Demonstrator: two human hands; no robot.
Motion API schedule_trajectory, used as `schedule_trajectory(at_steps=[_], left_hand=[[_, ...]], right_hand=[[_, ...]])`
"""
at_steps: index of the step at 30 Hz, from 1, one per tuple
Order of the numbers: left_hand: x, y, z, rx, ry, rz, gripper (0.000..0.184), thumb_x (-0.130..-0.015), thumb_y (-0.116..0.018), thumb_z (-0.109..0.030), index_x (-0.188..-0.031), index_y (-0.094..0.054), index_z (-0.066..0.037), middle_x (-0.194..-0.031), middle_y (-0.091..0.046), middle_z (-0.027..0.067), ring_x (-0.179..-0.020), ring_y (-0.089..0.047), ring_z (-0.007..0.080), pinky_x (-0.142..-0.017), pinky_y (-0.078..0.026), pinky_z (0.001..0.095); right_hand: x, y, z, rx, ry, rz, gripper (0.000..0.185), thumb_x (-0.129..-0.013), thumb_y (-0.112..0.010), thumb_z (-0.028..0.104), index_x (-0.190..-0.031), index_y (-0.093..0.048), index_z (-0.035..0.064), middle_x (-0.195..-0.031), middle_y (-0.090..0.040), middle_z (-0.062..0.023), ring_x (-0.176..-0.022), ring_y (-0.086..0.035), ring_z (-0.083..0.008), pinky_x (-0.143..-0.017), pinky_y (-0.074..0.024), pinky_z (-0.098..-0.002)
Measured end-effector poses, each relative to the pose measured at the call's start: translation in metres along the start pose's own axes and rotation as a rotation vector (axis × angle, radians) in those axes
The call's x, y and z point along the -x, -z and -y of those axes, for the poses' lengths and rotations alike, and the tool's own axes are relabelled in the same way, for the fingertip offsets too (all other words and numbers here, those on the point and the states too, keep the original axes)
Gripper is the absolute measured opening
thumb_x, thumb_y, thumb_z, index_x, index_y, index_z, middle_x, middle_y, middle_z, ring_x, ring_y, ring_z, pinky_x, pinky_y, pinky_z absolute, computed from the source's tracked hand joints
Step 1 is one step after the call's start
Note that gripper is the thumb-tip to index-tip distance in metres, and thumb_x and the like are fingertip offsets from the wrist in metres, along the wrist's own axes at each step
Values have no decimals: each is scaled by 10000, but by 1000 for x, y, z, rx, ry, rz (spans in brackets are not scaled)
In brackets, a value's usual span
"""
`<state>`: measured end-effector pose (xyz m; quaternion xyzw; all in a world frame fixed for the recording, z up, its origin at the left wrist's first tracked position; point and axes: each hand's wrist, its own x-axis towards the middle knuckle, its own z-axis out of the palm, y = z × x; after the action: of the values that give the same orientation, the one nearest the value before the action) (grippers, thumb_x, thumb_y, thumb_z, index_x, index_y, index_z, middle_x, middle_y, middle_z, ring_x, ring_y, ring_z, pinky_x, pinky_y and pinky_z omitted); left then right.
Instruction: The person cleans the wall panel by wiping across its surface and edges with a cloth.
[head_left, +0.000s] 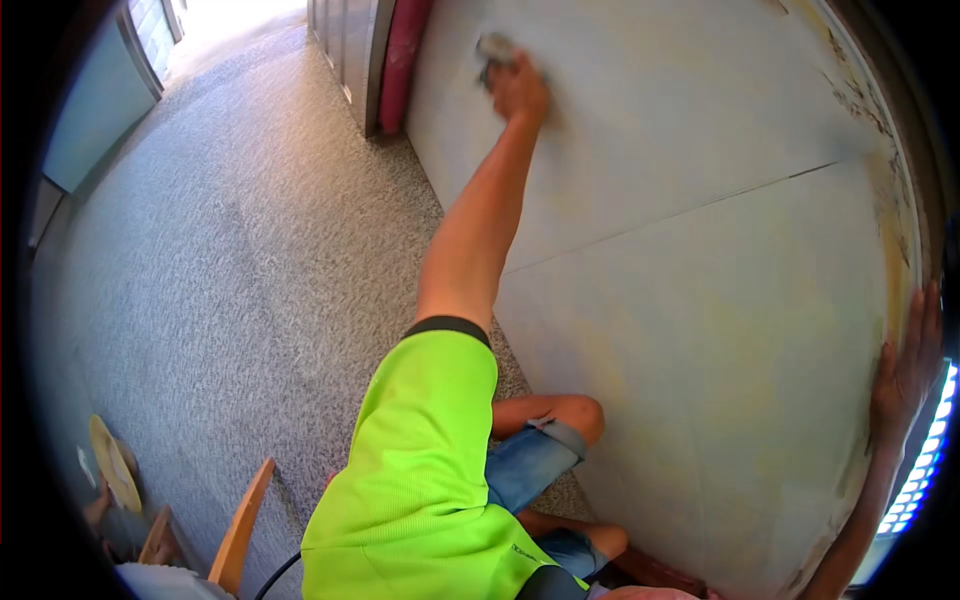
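My left hand (pixel 519 92), blurred by motion, closes around a small grey-white tool (pixel 495 48) with a dark part. The tool is against the pale, patchy wall panel (pixel 640 130), and its exact kind is unclear. My left arm, in a lime-green sleeve (pixel 430 400), stretches far out across the view. At the right edge, my right hand (pixel 905 375) lies flat with fingers extended along the worn, flaking border (pixel 893 230) of the panel. A thin dark seam (pixel 680 208) crosses the panel between my hands. My bent knees (pixel 578 420) are close to its lower edge.
Speckled floor (pixel 230 290) fills the left side. A red roll (pixel 402 65) stands beside a cabinet (pixel 345 55) near the bright doorway. Wooden legs (pixel 243 525), a black cable (pixel 278 577), a yellowish disc (pixel 115 465) and another person's hand (pixel 98 508) appear at lower left.
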<state>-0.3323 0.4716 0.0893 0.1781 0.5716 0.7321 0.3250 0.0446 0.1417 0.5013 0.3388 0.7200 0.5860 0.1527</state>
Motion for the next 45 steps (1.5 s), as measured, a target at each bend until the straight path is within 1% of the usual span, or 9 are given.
schedule_trajectory(at_steps=[6,16,18,23,25,27,36,41,45], left_hand=[[-60,-36,-17,-214,-587,4,634,-1057,-368,-430,-1555,-370,-38,-1632,-318,203,-1507,-261,430,-1240,-209,537],[90,70,453,-266,656,-47,560,-1038,-423,-464,-1163,-672,22,-1189,-667,317,-1182,-613,467,-1010,-484,500],[138,83,452,-230,729,-85,647,-1027,-388,-515,-1239,-620,51,-1262,-627,318,-1224,-585,463,-1044,-460,498],[82,88,358,-34,936,-69,862,-1006,-325,-631,-1416,-493,109,-1497,-464,310,-1360,-477,464,-1145,-376,492],[19,78,306,72,882,-26,832,-977,-334,-668,-1599,-312,-116,-1635,-349,135,-1454,-368,355,-1112,-290,664],[-50,46,269,-82,480,-52,857,-1002,-345,-651,-1453,-469,68,-1528,-429,305,-1399,-426,478,-1156,-357,511],[-98,-52,-118,-172,-221,49,832,-984,-294,-700,-1552,-364,-95,-1602,-364,133,-1440,-363,432,-1135,-327,603],[-19,-71,-234,-178,-784,176,801,-1015,-233,-651,-1444,-494,-27,-1585,-400,201,-1477,-325,377,-1213,-248,485],[-48,-73,-255,-577,-1066,115,597,-1044,-406,-421,-1550,-366,-108,-1642,-291,201,-1486,-293,428,-1193,-265,628]], right_hand=[[11,-5,-9,101,7,61,546,-1098,-349,344,-1617,-304,179,-1665,-317,-52,-1534,-295,-249,-1233,-238,-479],[0,19,4,37,-59,206,680,-1031,-458,436,-1591,-319,77,-1668,-209,-225,-1531,-198,-457,-1217,-140,-656],[1,14,-3,9,-51,176,706,-1035,-449,446,-1617,-257,96,-1682,-150,-238,-1542,-153,-461,-1222,-111,-660],[0,9,-8,48,11,58,575,-1097,-333,431,-1612,-304,178,-1650,-334,-103,-1550,-245,-312,-1257,-155,-536],[-3,13,-4,54,5,50,572,-1098,-334,424,-1614,-300,179,-1653,-328,-101,-1553,-237,-312,-1259,-147,-538],[-3,14,-4,54,7,47,569,-1099,-334,417,-1615,-296,180,-1656,-322,-98,-1555,-229,-313,-1260,-140,-540],[0,15,0,76,-22,95,564,-1081,-363,345,-1619,-289,194,-1670,-291,-101,-1566,-193,-320,-1272,-89,-535],[-4,18,4,53,-37,77,565,-1074,-382,328,-1614,-303,187,-1670,-293,-99,-1565,-196,-322,-1271,-83,-534],[1,11,0,63,-44,113,573,-1075,-382,351,-1614,-302,176,-1667,-298,-105,-1563,-200,-327,-1270,-85,-537]])
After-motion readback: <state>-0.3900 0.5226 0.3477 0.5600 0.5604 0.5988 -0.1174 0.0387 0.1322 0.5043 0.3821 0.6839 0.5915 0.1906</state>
